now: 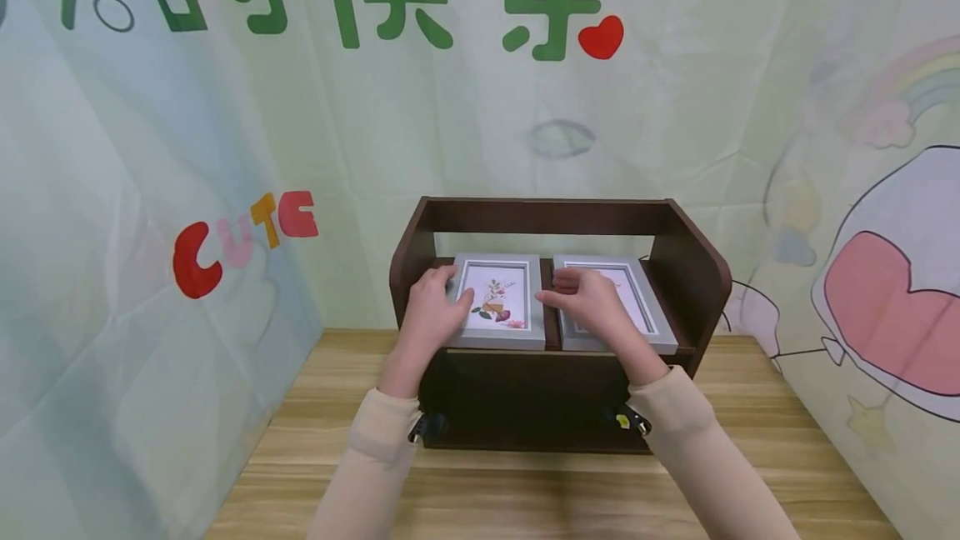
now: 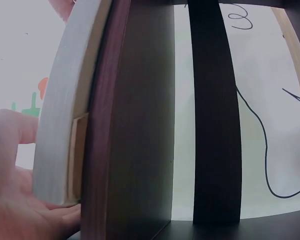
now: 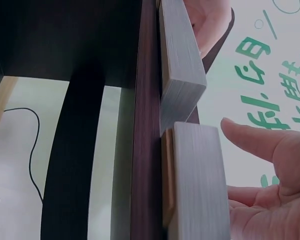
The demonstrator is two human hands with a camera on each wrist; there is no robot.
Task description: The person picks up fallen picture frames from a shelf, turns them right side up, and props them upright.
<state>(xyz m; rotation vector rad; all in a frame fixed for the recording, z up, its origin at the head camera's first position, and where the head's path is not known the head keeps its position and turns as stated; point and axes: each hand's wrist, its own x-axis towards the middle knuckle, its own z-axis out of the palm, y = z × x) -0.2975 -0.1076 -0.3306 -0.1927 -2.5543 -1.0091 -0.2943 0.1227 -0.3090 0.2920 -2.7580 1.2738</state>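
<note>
Printed backdrop (image 1: 450, 123), dark shelf (image 1: 525, 398), left hand (image 1: 432, 308) at left frame (image 1: 501, 307), right hand (image 1: 591, 302) over right frame (image 1: 647, 307), both grips loosely spread, empty

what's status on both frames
Left hand at left frame, grip unclear. Right hand empty over right frame. Both face up on brown shelf; nothing visibly blocking.

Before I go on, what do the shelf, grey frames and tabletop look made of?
Shelf: probably laminated board, dark brown, low sheen; flat panels, reddish-brown streaked edge in the wrist views.
Grey frames: wood or moulded plastic, satin-looking; fine streaks on the edges don't settle which.
Tabletop: wood or wood-look laminate; pale, streaked grain.
</note>
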